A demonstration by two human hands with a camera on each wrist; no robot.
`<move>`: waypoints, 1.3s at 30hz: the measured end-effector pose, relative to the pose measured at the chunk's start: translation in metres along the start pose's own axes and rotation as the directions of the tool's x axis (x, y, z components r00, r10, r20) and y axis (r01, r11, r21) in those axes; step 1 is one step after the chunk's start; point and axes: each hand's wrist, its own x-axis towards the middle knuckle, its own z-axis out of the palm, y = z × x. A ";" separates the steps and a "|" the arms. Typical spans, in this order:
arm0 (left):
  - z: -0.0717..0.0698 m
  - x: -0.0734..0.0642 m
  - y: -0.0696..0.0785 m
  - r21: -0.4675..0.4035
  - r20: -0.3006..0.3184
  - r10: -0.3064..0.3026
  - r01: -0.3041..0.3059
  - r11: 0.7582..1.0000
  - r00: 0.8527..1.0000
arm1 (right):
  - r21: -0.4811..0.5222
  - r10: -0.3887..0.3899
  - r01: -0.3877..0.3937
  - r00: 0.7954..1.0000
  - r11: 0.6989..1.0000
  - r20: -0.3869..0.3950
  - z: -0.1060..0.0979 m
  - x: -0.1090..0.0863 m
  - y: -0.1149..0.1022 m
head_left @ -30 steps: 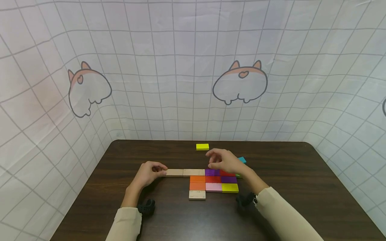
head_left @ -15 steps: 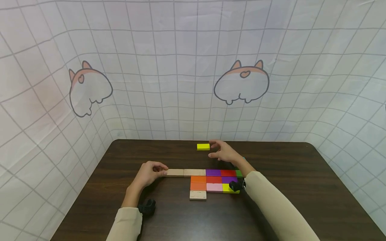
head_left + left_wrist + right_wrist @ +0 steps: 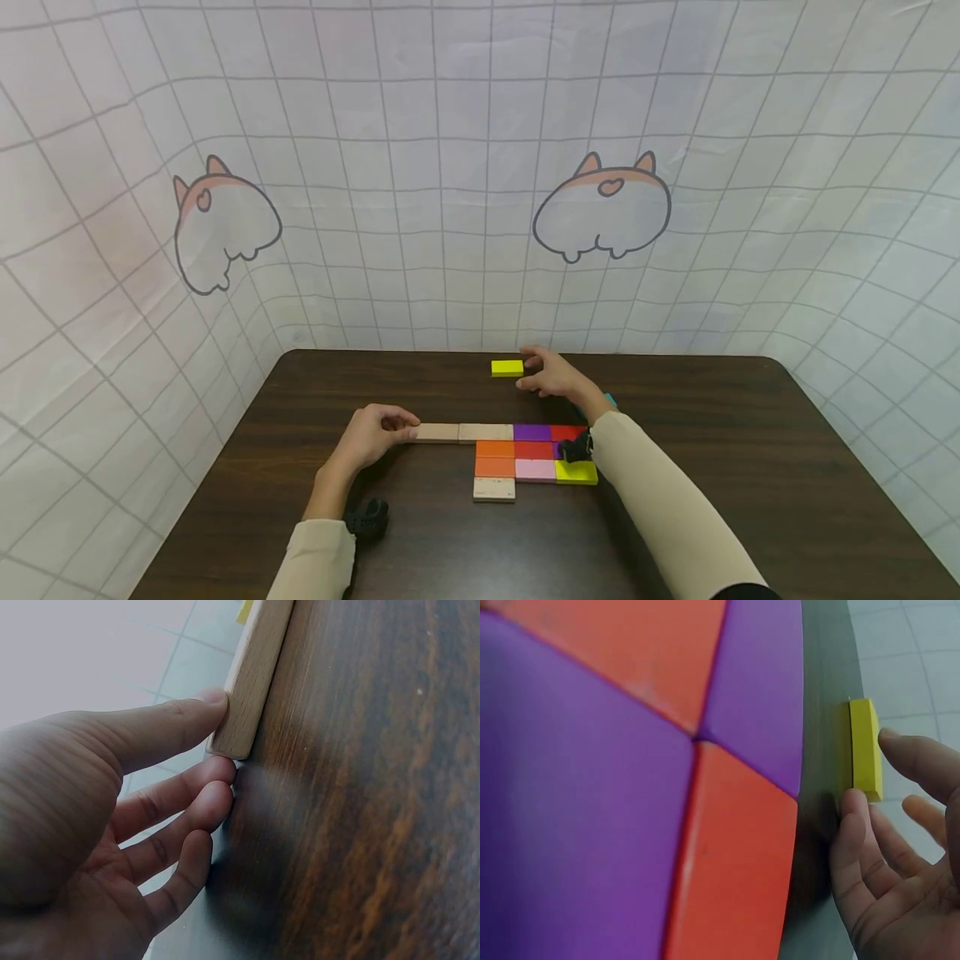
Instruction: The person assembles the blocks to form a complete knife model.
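My left hand (image 3: pixel 372 434) is at the left end of a row of flat wooden blocks, pinching the end of a plain wooden block (image 3: pixel 437 432). In the left wrist view the thumb (image 3: pixel 180 724) presses its side, and the other visible fingertips bunch by its end. My right hand (image 3: pixel 555 375) reaches past the colored blocks at the back of the table. Its thumb and fingers are spread apart at the right end of a lone yellow block (image 3: pixel 507 368). In the right wrist view the fingertips are close around that yellow block's end (image 3: pixel 865 750).
A second plain block (image 3: pixel 485 432) continues the row into purple and red blocks. Orange, red, pink and yellow blocks (image 3: pixel 576 472) lie edge to edge before it, with a plain block (image 3: pixel 494 490) in front. A teal block (image 3: pixel 611 401) is partly hidden behind the right forearm.
My right hand has moved back from above the colored blocks to the lone yellow block's right end. My left hand has stayed at the plain block's end.
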 end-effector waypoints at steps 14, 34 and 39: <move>-0.002 -0.005 0.001 0.005 -0.010 0.008 -0.008 1.000 1.000 | -0.065 0.014 -0.015 1.000 0.998 -0.027 0.008 0.018 -0.004; 0.001 -0.002 0.000 0.013 -0.009 0.007 -0.007 1.000 1.000 | -0.135 0.027 -0.033 0.999 0.990 -0.046 0.008 0.019 -0.002; 0.001 -0.001 0.001 0.017 -0.007 0.012 -0.012 1.000 1.000 | -0.135 0.025 -0.026 1.000 0.990 -0.015 0.003 0.015 -0.001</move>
